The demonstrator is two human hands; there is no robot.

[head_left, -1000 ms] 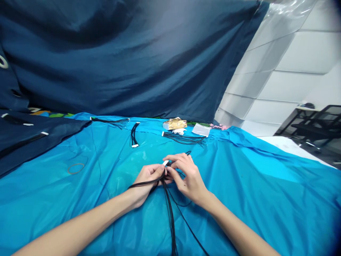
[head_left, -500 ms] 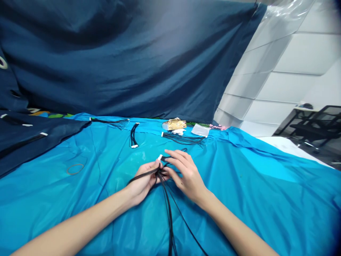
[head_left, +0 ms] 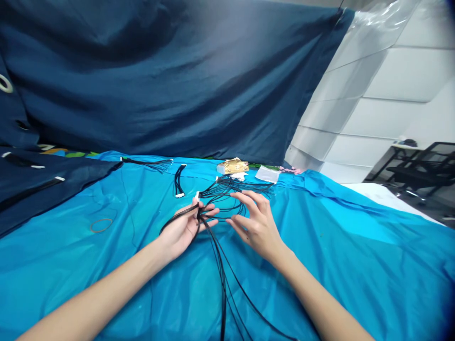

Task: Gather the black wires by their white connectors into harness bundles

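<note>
A bundle of thin black wires (head_left: 222, 279) with a white connector (head_left: 197, 195) lies across my left hand (head_left: 183, 229), which is turned palm up. My thumb holds the bundle near the connector while the other fingers stretch out to the right. Some wires loop over the left wrist side, some fan out to the right, and others hang down toward the bottom edge. Just right of it is my right hand (head_left: 256, 222), its fingers bent and apart beside the looped wires. No wire shows clearly gripped between its fingertips.
Blue sheeting (head_left: 355, 265) covers the surface. Farther back lie a short black cable (head_left: 179, 181), another wire harness (head_left: 149, 164), a gold packet (head_left: 236, 166) and a clear bag (head_left: 267, 174). A rubber band (head_left: 101, 225) is at left, near dark cloth (head_left: 81, 177) carrying more cables.
My left hand has moved left and slightly up with the bundle, its fingers now straighter. My right hand has drawn apart from it, and the wires have spread out between them.
</note>
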